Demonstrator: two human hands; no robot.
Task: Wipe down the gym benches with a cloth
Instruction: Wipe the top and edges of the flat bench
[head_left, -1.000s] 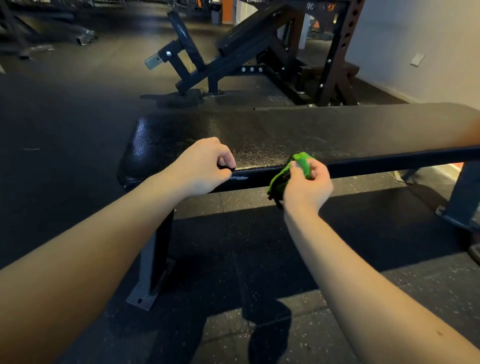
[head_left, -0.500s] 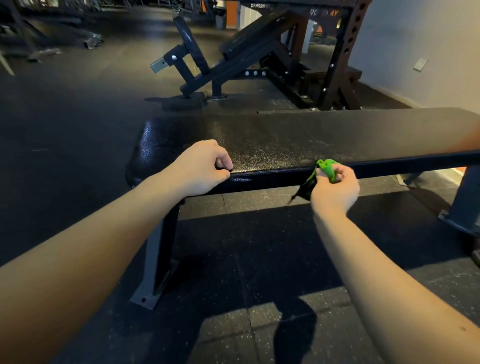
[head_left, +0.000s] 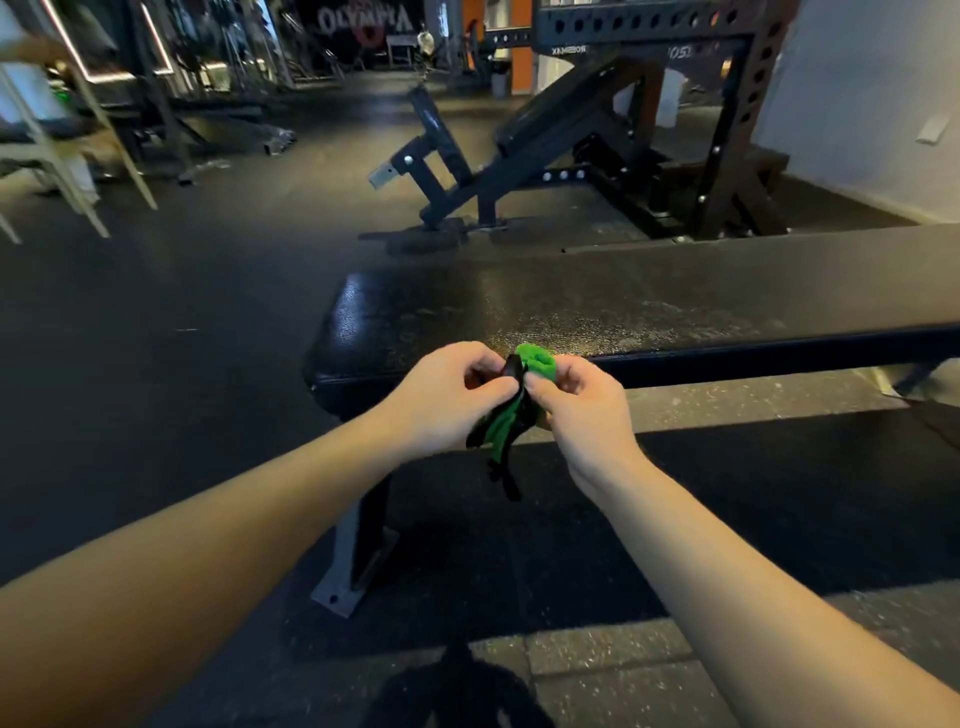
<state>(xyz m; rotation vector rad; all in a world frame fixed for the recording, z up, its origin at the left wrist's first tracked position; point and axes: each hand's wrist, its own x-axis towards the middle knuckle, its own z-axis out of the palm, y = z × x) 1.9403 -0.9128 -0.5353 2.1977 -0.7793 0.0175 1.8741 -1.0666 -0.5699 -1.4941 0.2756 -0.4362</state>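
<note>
Green and black, the cloth (head_left: 511, 415) is pinched between the left hand (head_left: 449, 397) and the right hand (head_left: 574, 405) just before the near edge of the flat bench (head_left: 675, 291), and a loose pinch could let it fall to the floor.

A dark perforated steel rack (head_left: 730, 135) stands on the speckled rubber floor (head_left: 156, 364) beside a pale wall (head_left: 857, 78) bearing a small white plate (head_left: 932, 130), with pale slanted frame legs (head_left: 122, 150) far left and a lettered sign (head_left: 363, 20) at the back.
</note>
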